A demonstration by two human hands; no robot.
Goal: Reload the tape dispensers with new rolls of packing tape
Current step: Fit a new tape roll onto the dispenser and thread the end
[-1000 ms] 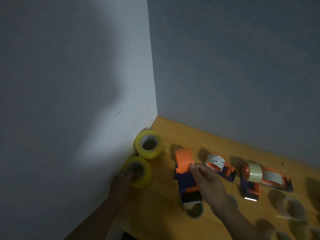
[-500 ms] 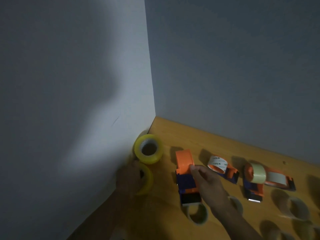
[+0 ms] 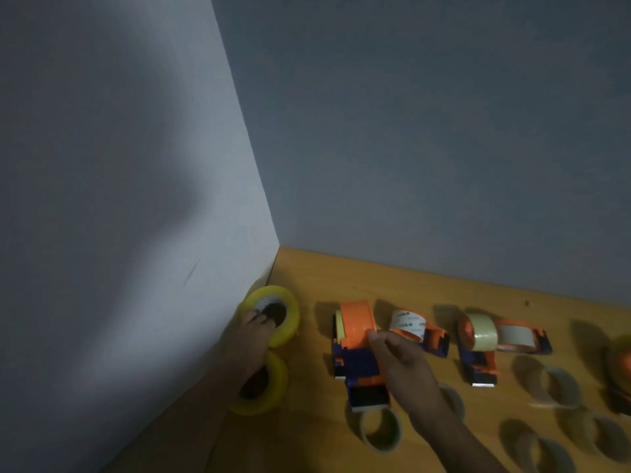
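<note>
Two yellow tape rolls are lying by the wall at the left end of the desk (image 3: 392, 278). The left hand (image 3: 251, 339) is reaching over the nearer yellow roll (image 3: 269, 390) and its fingertips are hooking into the core of the farther yellow roll (image 3: 273, 314); that grip is curling on the roll's inner rim.

The right hand (image 3: 403, 363) is gripping the first dispenser (image 3: 358, 356), thumb and fingers pinching its orange hood, with the blue body and dark blade end running down just left of the palm. A pale strip of tape is showing inside that hood, so this dispenser seems to be carrying a roll.

Four dispensers are plainly showing in a row. To the right of the right-hand grip, the second dispenser (image 3: 433, 339) is holding only a white printed core (image 3: 408, 324). Further right, the third dispenser (image 3: 478, 361) is carrying a pale tape roll (image 3: 481, 332), and just beside it the fourth dispenser (image 3: 526, 339) is lying flat with a whitish roll or core in it. An orange object at the right edge is too cropped to tell.

Grey empty cores are lying on the desk below the grip: one core (image 3: 380, 428) just under the first dispenser's blade, another half hidden behind the right wrist, and at least four more blurred ones to the right (image 3: 553, 387).
</note>
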